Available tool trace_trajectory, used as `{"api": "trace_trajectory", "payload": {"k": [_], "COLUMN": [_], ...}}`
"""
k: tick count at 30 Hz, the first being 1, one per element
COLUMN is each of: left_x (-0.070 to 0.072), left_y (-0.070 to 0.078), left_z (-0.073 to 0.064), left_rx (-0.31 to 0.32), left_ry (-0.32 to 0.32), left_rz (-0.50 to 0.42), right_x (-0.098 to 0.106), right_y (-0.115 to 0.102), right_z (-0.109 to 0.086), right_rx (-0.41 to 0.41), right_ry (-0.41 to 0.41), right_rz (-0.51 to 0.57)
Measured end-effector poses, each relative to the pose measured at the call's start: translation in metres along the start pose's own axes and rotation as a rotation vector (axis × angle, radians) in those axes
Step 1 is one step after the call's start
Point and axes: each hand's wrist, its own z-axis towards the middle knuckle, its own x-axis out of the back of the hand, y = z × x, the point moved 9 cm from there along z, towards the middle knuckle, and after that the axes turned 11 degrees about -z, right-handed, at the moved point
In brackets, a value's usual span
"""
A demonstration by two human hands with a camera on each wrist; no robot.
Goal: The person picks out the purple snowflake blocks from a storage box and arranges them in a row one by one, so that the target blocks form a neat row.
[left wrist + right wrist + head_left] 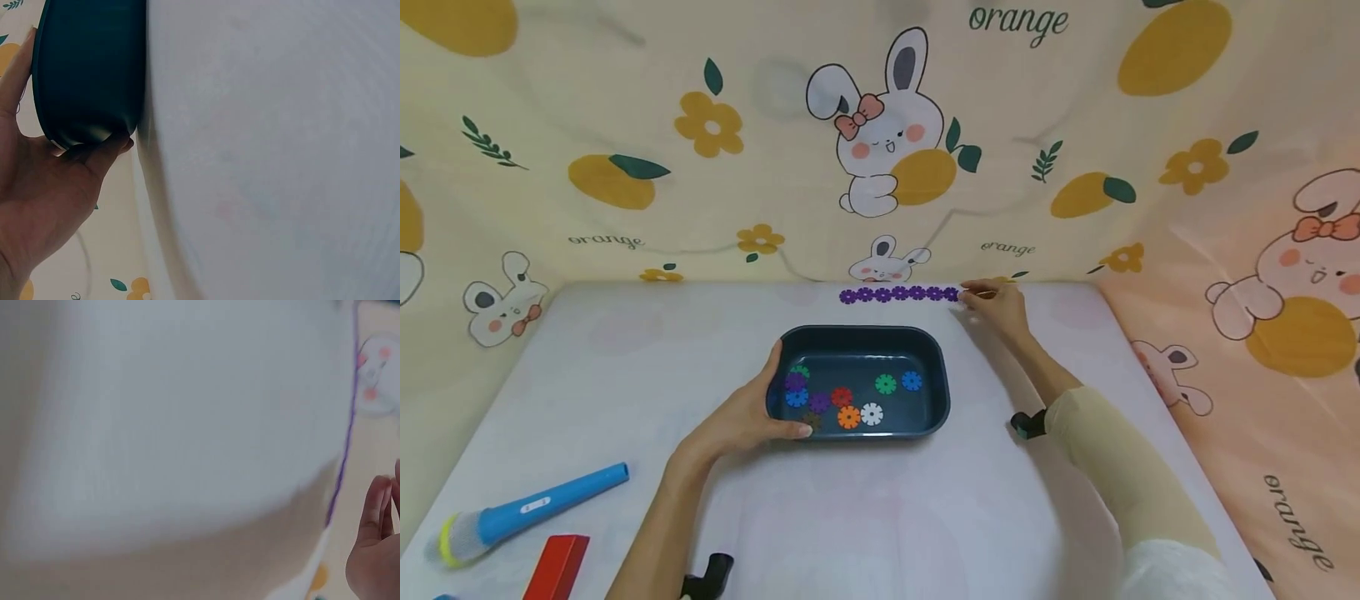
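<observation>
A dark blue-green rectangular tray [857,340] stands on the white table, holding loose flower-shaped discs in several colours, among them a green disc [886,384] and a white disc [872,414]. My left hand [741,412] grips its left end, thumb along the near rim; the left wrist view shows that hand [56,187] against the tray's outer wall [94,62]. Toward the back of the table runs a straight row of purple flower discs [900,293]. At its right end is my right hand [1000,307], fingertips right at the last disc. In the right wrist view its fingers [373,509] are fairly straight.
At the table's front left lie a blue toy microphone [550,502] and a red block [556,568]. A printed cloth [715,208] with rabbits and oranges hangs behind the table, close past the purple row, and along the right side.
</observation>
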Motion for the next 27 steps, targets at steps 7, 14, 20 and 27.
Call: {"api": "trace_trajectory", "payload": {"k": [7, 14, 20, 27], "left_x": [-0.001, 0.0, 0.001, 0.0], "left_y": [0.001, 0.001, 0.002, 0.001], "left_z": [0.001, 0.002, 0.003, 0.001], "left_rx": [-0.015, -0.002, 0.004, 0.026], "left_ry": [-0.006, -0.005, -0.004, -0.014], "left_rz": [-0.01, 0.001, 0.001, -0.01], "right_x": [-0.011, -0.034, -0.059, -0.097], "right_y": [-0.056, -0.102, -0.13, -0.151], "right_z": [-0.029, -0.056, -0.077, -0.1], "right_rx": [0.137, 0.214, 0.303, 0.393], "right_ry": [-0.098, -0.237, -0.331, -0.474], "right_rz": [0.154, 0.142, 0.153, 0.16]}}
